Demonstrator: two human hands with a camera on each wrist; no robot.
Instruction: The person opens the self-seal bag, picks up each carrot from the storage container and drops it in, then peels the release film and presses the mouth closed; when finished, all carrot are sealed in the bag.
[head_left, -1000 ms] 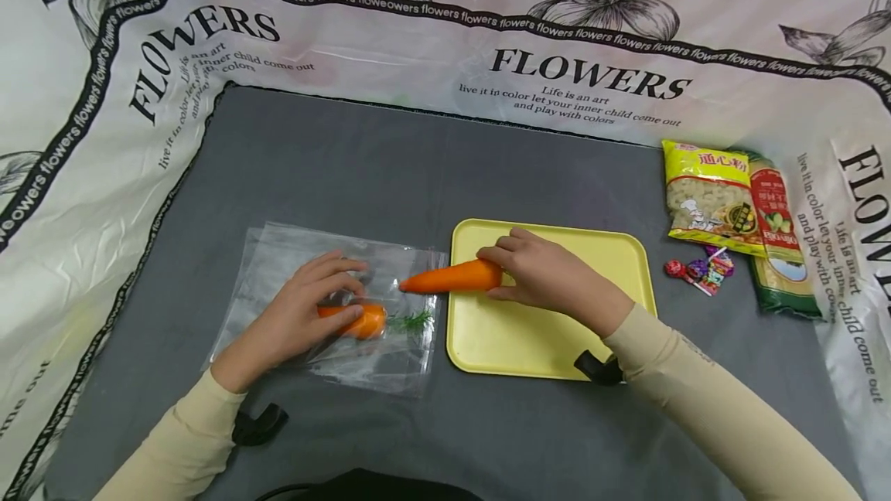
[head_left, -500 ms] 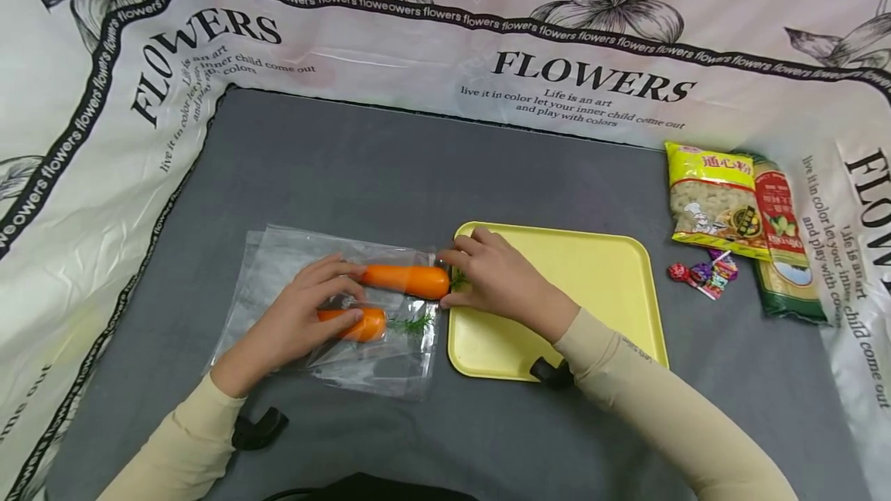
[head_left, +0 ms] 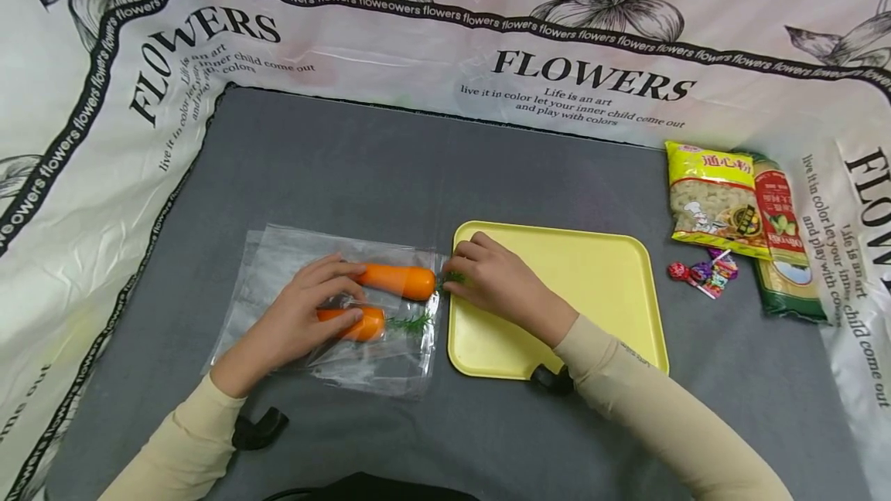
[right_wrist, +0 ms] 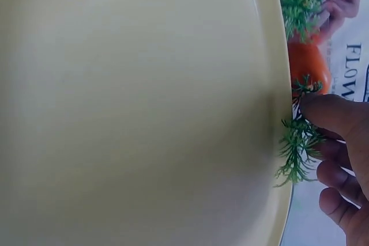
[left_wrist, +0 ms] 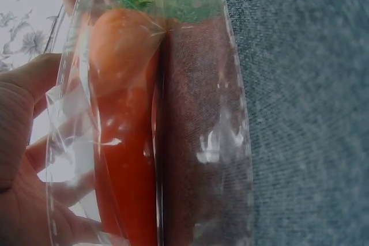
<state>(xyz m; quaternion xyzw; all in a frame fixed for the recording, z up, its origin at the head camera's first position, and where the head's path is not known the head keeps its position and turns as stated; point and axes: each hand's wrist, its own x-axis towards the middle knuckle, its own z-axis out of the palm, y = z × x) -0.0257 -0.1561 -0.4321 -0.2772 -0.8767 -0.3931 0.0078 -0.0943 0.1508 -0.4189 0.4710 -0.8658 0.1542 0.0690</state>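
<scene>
My left hand (head_left: pixel 302 323) holds a clear plastic bag (head_left: pixel 278 250), thumb over the lower carrot (head_left: pixel 367 325) and the other fingers curving toward the upper one. The lower carrot lies inside the film, its green top pointing right; in the left wrist view this bagged carrot (left_wrist: pixel 130 119) stands large in front of the fingers. The upper carrot (head_left: pixel 418 283) has its narrow part under the film, its tip hidden by my left fingers. My right hand (head_left: pixel 490 273) pinches its leafy green top (right_wrist: pixel 300 148) between thumb and fingers, over the tray's left rim.
A yellow tray (head_left: pixel 578 292) lies right of the bag, under my right hand and wrist. At the far right sit a yellow pasta bag (head_left: pixel 713 199), a red and green packet (head_left: pixel 790 277) and several wrapped candies (head_left: pixel 706 273). A grey cloth (head_left: pixel 334 153) covers the table.
My right hand has carried the upper carrot leftward from above the tray into the bag, its grip shifting from the thick end to the leafy top. The left hand has stayed in place.
</scene>
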